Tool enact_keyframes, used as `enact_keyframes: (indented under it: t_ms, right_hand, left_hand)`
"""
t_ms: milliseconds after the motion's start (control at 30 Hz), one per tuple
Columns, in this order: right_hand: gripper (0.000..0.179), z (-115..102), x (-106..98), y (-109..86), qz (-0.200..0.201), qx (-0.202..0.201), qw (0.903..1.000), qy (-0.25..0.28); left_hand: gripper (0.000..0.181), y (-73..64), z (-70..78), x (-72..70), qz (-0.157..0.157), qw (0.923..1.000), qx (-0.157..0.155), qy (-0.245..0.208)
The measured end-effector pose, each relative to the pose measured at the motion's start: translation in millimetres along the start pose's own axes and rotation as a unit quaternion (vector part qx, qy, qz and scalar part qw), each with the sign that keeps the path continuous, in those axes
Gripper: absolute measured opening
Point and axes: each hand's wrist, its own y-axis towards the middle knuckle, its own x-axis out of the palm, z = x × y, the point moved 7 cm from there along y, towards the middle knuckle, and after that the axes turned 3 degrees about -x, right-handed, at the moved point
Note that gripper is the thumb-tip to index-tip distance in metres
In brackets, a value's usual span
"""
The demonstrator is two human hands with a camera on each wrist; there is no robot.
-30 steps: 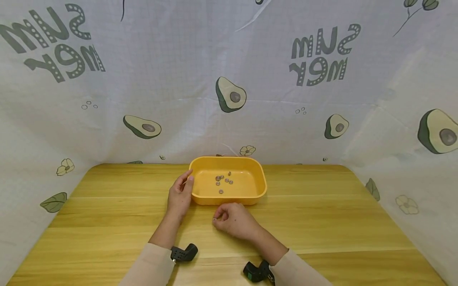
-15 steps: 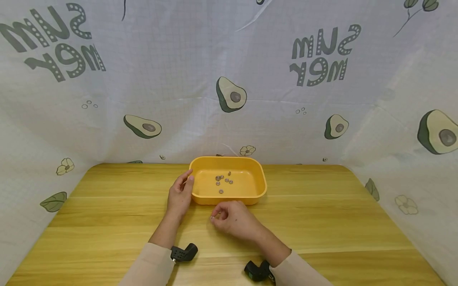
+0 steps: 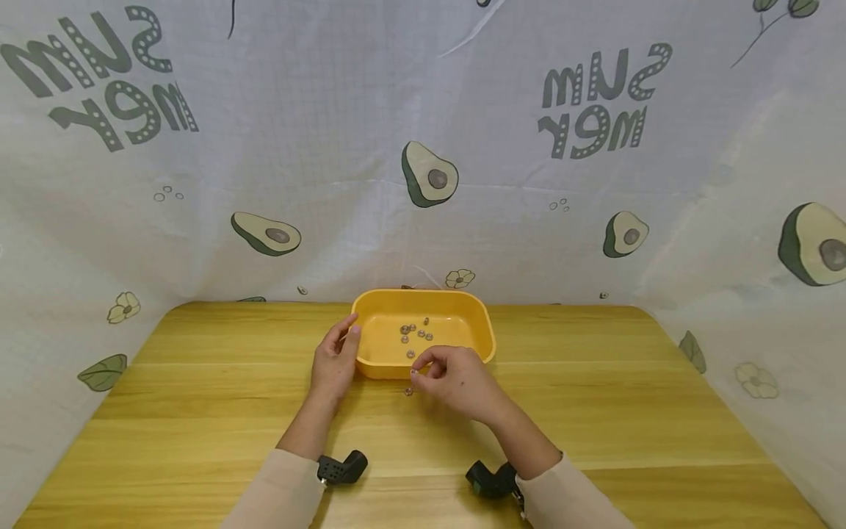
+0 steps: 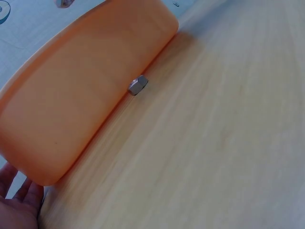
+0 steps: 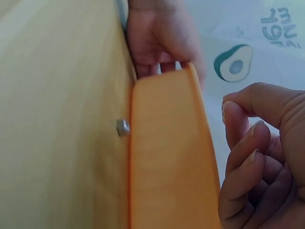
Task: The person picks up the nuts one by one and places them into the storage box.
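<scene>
A yellow tray [image 3: 463,365] sits on the table with several small metal hex nuts [image 3: 410,354] scattered over its floor. At its left end, my left hand [image 3: 333,365] touches the outer wall and rim with fingers and thumb. My right hand [image 3: 463,383] is raised at the tray's front rim. Between thumb and index fingertip it pinches a small hex nut [image 3: 413,372], mostly covered by the fingertips in the right wrist view. Another hex nut [image 4: 138,85] lies on the table close to the tray's front wall, below my right fingertips.
The wooden table [image 3: 595,411] extends to both sides and in front of the tray. Behind it hangs a white cloth [image 3: 330,132] printed with avocados and lettering. Each wrist carries a black camera mount [image 3: 342,468].
My right hand has risen from the table and moved right and forward to the tray's front rim, pinching a nut. This uncovers the table nut. My left hand stays at the tray.
</scene>
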Motion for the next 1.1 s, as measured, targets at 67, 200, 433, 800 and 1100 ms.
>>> enact_keyframes:
  t_ms: [67, 200, 433, 800, 1100]
  right_hand:
    - [0.006, 0.6, -8.1, 2.1, 0.01, 0.009, 0.9999, -0.006]
    - [0.008, 2.9, -21.8, 10.5, 0.028, 0.027, 0.9991, -0.013]
    - [0.009, 12.0, -29.3, 28.7, 0.047, 0.04, 0.9979, -0.019]
    - [0.012, 27.4, -29.0, 54.3, 0.038, 0.053, 0.9977, -0.019]
    - [0.012, 38.5, -25.1, 70.4, 0.02, 0.08, 0.9962, -0.029]
  left_hand:
    - [0.046, -0.5, 0.8, 0.1, 0.001, 1.0, 0.0, 0.001]
    - [0.045, 0.4, -0.5, -0.2, 0.003, 1.0, -0.002, -0.002]
    - [0.045, -0.4, -0.9, -0.4, 0.001, 1.0, -0.005, -0.003]
    - [0.044, -0.2, -0.2, 1.1, 0.003, 1.0, -0.004, -0.006]
    - [0.045, -0.8, 0.0, 1.1, -0.007, 0.9999, 0.0, -0.009]
